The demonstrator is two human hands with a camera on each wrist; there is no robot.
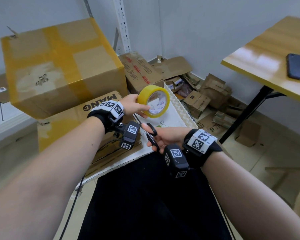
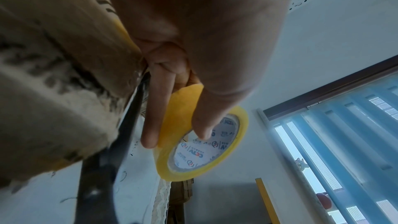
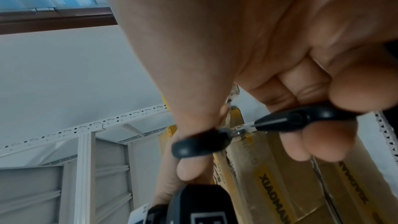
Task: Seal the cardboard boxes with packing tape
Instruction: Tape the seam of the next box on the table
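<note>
1. Holding the tape roll [image 1: 153, 100] at frame centre, our left hand [image 1: 134, 105] pinches its rim.
2. Our right hand [image 1: 168, 138] grips black scissors [image 1: 151, 134] just below — blades pointing up-left toward the roll.
</note>
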